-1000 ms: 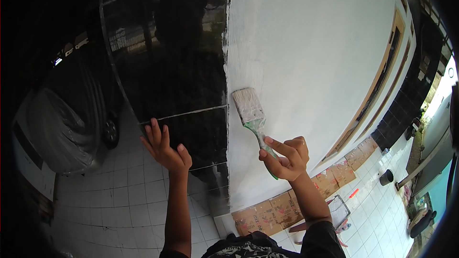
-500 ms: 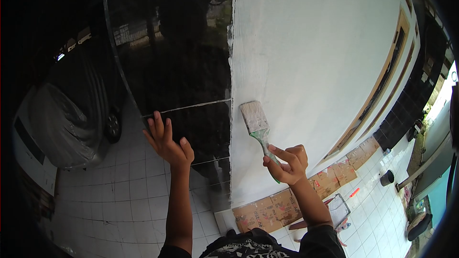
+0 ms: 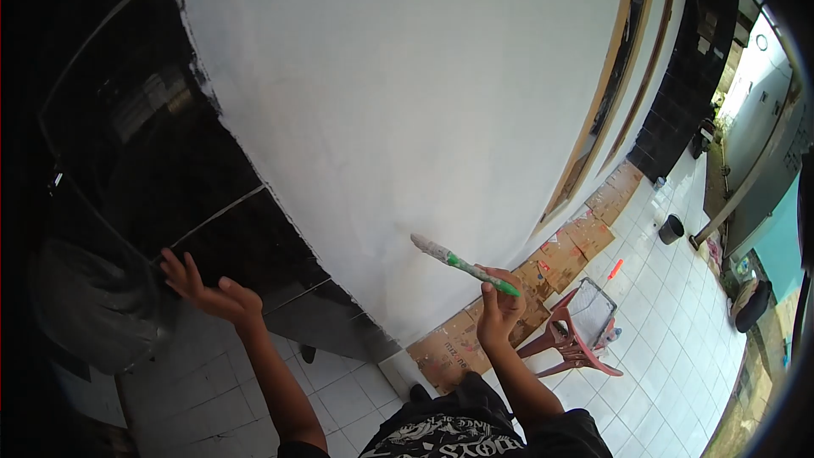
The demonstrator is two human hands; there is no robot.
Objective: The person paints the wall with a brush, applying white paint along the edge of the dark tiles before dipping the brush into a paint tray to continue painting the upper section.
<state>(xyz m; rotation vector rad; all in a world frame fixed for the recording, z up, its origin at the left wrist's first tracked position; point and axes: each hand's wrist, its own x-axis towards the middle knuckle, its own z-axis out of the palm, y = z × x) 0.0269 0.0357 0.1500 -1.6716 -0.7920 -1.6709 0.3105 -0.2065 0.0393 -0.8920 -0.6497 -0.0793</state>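
While the right hand (image 3: 498, 317) grips the brush (image 3: 459, 264), stroke the white wall (image 3: 398, 102) lightly; position the open left hand (image 3: 215, 298) clear.

Smooth matt white wall (image 3: 398, 102) beside glossy, reflective black tiles (image 3: 186, 161).
The white floor tiles (image 3: 666, 322) are shiny, the sheets (image 3: 564, 263) dull, paint-spotted cardboard, the window frame (image 3: 605, 80) apparently wood, the chair (image 3: 564, 329) red plastic, the shirt (image 3: 445, 437) black cloth.

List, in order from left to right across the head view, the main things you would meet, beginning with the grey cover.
Grey cover → left hand → paintbrush → red plastic chair → black bucket
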